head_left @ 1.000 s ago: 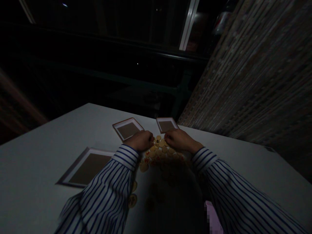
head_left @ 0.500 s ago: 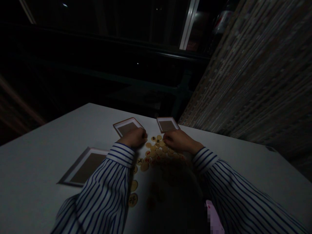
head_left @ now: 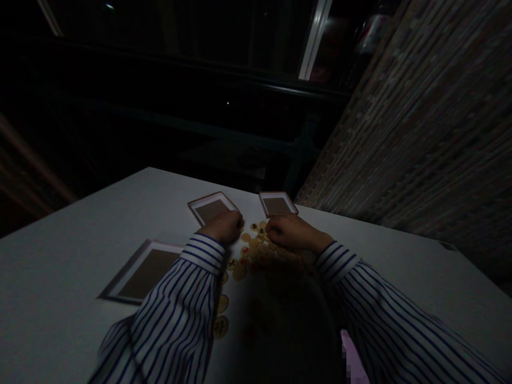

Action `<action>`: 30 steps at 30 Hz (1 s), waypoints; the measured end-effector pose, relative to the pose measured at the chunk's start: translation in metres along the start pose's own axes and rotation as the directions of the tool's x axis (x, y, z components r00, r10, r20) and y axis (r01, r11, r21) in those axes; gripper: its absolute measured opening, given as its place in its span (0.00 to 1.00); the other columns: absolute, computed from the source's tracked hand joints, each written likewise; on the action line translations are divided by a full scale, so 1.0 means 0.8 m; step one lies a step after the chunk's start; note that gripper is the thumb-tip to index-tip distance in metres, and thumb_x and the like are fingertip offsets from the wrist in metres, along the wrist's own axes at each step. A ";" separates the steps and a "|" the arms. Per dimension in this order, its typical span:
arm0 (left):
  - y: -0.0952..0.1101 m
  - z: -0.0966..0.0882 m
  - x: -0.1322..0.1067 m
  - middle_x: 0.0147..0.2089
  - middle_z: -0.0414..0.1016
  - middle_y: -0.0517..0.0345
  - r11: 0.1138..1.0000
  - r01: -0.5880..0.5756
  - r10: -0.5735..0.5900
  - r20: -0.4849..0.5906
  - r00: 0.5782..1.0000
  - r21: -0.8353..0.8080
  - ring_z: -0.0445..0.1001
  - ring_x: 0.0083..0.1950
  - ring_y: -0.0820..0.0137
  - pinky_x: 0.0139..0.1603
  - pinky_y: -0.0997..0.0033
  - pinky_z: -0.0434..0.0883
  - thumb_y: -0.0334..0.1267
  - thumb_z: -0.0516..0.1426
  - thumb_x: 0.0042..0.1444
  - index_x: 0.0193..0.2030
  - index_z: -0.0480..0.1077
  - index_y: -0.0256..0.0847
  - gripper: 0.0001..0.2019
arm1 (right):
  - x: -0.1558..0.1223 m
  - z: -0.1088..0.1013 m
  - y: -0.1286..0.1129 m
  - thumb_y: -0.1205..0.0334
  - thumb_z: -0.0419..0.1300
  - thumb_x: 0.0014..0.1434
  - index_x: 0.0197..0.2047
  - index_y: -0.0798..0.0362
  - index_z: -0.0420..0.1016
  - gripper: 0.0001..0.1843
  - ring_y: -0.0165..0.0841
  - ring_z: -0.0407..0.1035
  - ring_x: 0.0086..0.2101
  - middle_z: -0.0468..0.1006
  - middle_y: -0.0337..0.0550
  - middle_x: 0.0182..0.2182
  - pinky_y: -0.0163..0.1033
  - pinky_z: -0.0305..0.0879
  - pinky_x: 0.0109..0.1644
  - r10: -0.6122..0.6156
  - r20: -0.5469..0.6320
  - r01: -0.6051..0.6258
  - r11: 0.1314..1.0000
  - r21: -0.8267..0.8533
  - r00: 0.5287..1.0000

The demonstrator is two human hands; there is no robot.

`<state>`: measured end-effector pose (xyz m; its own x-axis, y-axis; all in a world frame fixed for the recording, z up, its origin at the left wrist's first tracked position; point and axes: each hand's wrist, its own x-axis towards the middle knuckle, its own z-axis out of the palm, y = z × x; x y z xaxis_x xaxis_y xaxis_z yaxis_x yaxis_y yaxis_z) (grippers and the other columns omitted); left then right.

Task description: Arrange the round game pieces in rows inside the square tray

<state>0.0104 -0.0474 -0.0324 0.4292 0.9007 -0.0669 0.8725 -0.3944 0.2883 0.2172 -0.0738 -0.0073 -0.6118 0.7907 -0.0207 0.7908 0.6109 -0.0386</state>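
Round Chinese chess pieces (head_left: 253,250) lie in a loose heap on the white table (head_left: 120,213), some showing red or black characters. My left hand (head_left: 225,226) is closed, knuckles up, at the heap's left side and in front of a shallow open box (head_left: 199,212). What its curled fingers hold, if anything, is hidden. Over the heap's right side is my right hand (head_left: 292,230), its fingers bent down and pressed together against the pieces. Whether a piece sits between those fingertips cannot be seen. Deep shadow covers the pieces nearer to me.
Another shallow box (head_left: 276,205) stands behind my right hand, near the far edge. A larger shallow tray (head_left: 148,272) lies left, partly behind my left sleeve. A pink object (head_left: 352,357) shows below my right forearm. A bead-like curtain (head_left: 400,133) hangs at right.
My right hand has shifted slightly left over the pieces. My left hand stays closed in about the same place. The whole view has moved a little.
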 end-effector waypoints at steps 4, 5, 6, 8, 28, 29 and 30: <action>0.000 -0.002 0.000 0.34 0.76 0.50 1.000 -0.006 0.006 0.001 1.000 -0.005 0.73 0.36 0.66 0.34 0.73 0.65 0.36 0.52 0.49 0.34 0.73 0.38 0.10 | 0.001 0.000 -0.001 0.63 0.53 0.54 0.40 0.52 0.74 0.12 0.34 0.68 0.39 0.77 0.44 0.38 0.34 0.56 0.40 0.006 0.031 -0.006 1.000 0.006 1.000; 0.000 -0.003 0.000 0.35 0.76 0.50 1.000 -0.011 0.011 0.004 1.000 -0.012 0.73 0.36 0.66 0.35 0.73 0.65 0.36 0.53 0.49 0.35 0.72 0.39 0.09 | 0.002 0.001 0.000 0.64 0.53 0.54 0.40 0.52 0.74 0.12 0.34 0.68 0.39 0.77 0.44 0.38 0.34 0.56 0.41 0.004 0.035 -0.004 1.000 0.006 0.999; 0.000 -0.004 0.001 0.35 0.76 0.51 1.000 -0.013 0.014 0.006 1.000 -0.020 0.73 0.37 0.67 0.35 0.73 0.65 0.35 0.53 0.48 0.35 0.72 0.39 0.09 | 0.002 0.001 0.000 0.64 0.53 0.54 0.39 0.52 0.74 0.12 0.34 0.68 0.39 0.77 0.44 0.38 0.34 0.56 0.41 -0.003 0.038 0.002 1.000 0.006 0.999; 0.001 -0.006 0.001 0.37 0.76 0.51 0.999 -0.022 0.022 -0.001 1.000 -0.037 0.73 0.38 0.67 0.36 0.74 0.65 0.34 0.54 0.47 0.35 0.72 0.39 0.09 | 0.002 0.001 0.000 0.65 0.53 0.54 0.38 0.52 0.75 0.11 0.33 0.68 0.38 0.77 0.44 0.37 0.34 0.56 0.42 -0.013 0.050 0.013 1.000 0.003 0.999; 0.004 -0.008 0.001 0.40 0.76 0.48 0.999 -0.016 0.014 -0.082 0.996 -0.029 0.73 0.42 0.63 0.40 0.70 0.66 0.36 0.53 0.51 0.38 0.72 0.39 0.10 | 0.038 -0.001 -0.003 0.58 0.51 0.57 0.42 0.51 0.73 0.13 0.36 0.69 0.40 0.77 0.45 0.39 0.35 0.57 0.40 0.077 0.074 -0.075 0.997 -0.035 0.994; 0.003 -0.008 0.000 0.40 0.76 0.48 1.000 -0.014 0.012 -0.090 0.996 -0.023 0.73 0.43 0.63 0.40 0.70 0.66 0.36 0.53 0.51 0.38 0.72 0.39 0.10 | 0.043 -0.001 -0.004 0.57 0.51 0.57 0.42 0.50 0.73 0.14 0.36 0.69 0.39 0.77 0.45 0.39 0.35 0.57 0.38 0.089 0.081 -0.086 0.996 -0.036 0.993; 0.003 -0.009 0.000 0.40 0.75 0.48 1.000 -0.014 0.012 -0.093 0.996 -0.019 0.73 0.43 0.63 0.40 0.70 0.65 0.36 0.53 0.51 0.38 0.72 0.39 0.10 | 0.047 0.000 -0.006 0.56 0.51 0.57 0.41 0.50 0.73 0.14 0.36 0.69 0.39 0.77 0.45 0.39 0.35 0.57 0.38 0.100 0.092 -0.097 0.995 -0.037 0.991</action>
<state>0.0109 -0.0470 -0.0251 0.4158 0.9091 0.0261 0.8620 -0.4030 0.3074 0.1907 -0.0469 -0.0076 -0.5288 0.8407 -0.1160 0.8464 0.5325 0.0010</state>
